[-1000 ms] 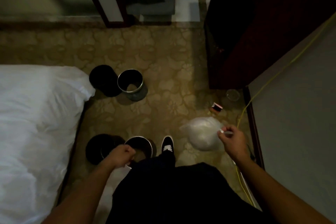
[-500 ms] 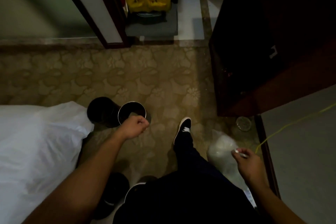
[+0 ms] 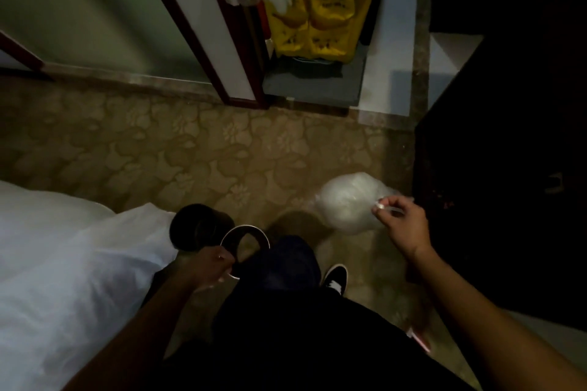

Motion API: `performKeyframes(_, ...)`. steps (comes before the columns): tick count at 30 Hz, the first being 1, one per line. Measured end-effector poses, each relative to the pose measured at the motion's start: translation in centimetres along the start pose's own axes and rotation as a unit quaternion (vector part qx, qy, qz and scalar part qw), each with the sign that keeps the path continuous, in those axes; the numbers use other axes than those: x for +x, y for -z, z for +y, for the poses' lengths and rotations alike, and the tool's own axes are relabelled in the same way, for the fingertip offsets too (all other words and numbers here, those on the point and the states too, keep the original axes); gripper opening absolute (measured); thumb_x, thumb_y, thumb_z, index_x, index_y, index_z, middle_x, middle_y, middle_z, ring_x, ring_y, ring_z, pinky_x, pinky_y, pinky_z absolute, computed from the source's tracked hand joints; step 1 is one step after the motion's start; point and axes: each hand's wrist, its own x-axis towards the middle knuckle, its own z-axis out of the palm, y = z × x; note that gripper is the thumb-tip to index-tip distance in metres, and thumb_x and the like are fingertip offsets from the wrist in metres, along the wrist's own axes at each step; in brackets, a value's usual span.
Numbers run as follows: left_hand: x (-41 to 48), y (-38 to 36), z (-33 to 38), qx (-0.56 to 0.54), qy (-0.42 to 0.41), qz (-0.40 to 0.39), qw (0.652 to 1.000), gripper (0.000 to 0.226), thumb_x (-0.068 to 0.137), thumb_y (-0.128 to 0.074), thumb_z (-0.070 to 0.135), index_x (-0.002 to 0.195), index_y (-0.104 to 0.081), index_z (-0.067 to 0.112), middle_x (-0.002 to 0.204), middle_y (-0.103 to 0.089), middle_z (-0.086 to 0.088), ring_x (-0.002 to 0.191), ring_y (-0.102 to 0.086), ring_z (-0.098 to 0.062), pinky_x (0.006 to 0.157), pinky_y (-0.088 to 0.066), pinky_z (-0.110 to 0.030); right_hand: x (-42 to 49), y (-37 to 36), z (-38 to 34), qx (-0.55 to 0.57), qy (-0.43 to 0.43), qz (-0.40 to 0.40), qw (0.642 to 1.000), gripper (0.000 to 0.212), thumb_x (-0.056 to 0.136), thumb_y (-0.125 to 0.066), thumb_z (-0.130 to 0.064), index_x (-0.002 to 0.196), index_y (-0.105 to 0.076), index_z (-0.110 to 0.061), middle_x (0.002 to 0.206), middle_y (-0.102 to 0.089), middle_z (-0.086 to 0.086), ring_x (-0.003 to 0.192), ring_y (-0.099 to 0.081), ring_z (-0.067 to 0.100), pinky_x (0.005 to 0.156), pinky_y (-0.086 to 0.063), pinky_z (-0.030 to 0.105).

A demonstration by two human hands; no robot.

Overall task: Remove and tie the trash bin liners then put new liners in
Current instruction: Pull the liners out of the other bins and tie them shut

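1. While the right hand (image 3: 404,225) pinches the twisted neck of the full clear liner bag (image 3: 344,203), the bag sits centre right over the patterned carpet (image 3: 197,155). Can't tell if it's touching the floor.
2. The left hand (image 3: 212,267) is curled round the near rim of the metal-rimmed trash bin (image 3: 246,226), lower centre.
3. A black bin (image 3: 193,225) is right beside it, against the white bedding (image 3: 63,263) at lower left.
4. Yellow bags (image 3: 327,9) are at top centre.

Both arms reach down, left hand (image 3: 212,267) gripping the bin (image 3: 245,227) rim, right hand (image 3: 404,225) pinching the bag (image 3: 346,203) neck.
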Motion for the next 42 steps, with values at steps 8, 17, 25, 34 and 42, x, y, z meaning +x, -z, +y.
performKeyframes(8,10.3,6.7,7.7,-0.039,0.018,-0.009,0.999,0.018,0.098,-0.061,0.013,0.083,-0.067,0.005,0.066,-0.065,-0.003,0.052,-0.058,-0.016,0.047,-0.039,-0.022,14.5,-1.6,-5.9,0.002,0.011,0.010,1.000,0.015,0.087,-0.077,-0.008,0.078,-0.067,-0.015,0.080,-0.071,0.001,0.075,-0.066,0.014,0.075,-0.055,0.033)
performKeyframes(17,22.2,19.2,27.6,0.092,-0.122,-0.017,0.988,0.019,0.101,-0.057,0.023,0.088,-0.067,0.012,0.070,-0.063,0.001,0.060,-0.062,-0.019,0.058,-0.045,-0.020,25.4,0.2,-11.9,-0.013,0.001,0.081,0.997,0.011,0.087,-0.074,0.002,0.081,-0.065,-0.002,0.076,-0.067,0.011,0.071,-0.061,0.012,0.068,-0.046,0.011)
performKeyframes(25,26.4,26.4,40.2,0.079,-0.180,-0.004,0.981,0.016,0.101,-0.055,0.034,0.087,-0.062,0.034,0.088,-0.068,0.007,0.073,-0.063,-0.007,0.066,-0.048,-0.025,34.3,0.7,-22.5,0.053,0.024,0.095,0.994,0.008,0.088,-0.076,-0.010,0.084,-0.071,-0.014,0.085,-0.073,0.006,0.078,-0.068,0.006,0.075,-0.053,0.020)
performKeyframes(34,28.8,27.9,43.0,-0.065,-0.089,0.036,0.993,0.009,0.099,-0.061,0.017,0.091,-0.064,0.021,0.083,-0.066,0.001,0.065,-0.059,-0.009,0.052,-0.046,-0.018,46.6,1.1,-41.4,0.215,0.128,-0.023,0.968,0.027,0.071,-0.084,-0.051,0.084,-0.071,-0.031,0.101,-0.075,0.008,0.095,-0.069,0.025,0.084,-0.056,0.048)
performKeyframes(42,29.0,29.0,44.0,-0.186,-0.031,0.148,0.971,0.010,0.096,-0.064,0.017,0.088,-0.068,0.020,0.082,-0.073,-0.002,0.064,-0.068,-0.015,0.054,-0.055,-0.028,55.7,-2.4,-54.2,0.245,0.234,-0.067,0.938,0.011,0.090,-0.073,-0.023,0.087,-0.065,-0.031,0.083,-0.069,-0.012,0.080,-0.063,0.007,0.081,-0.056,0.035)
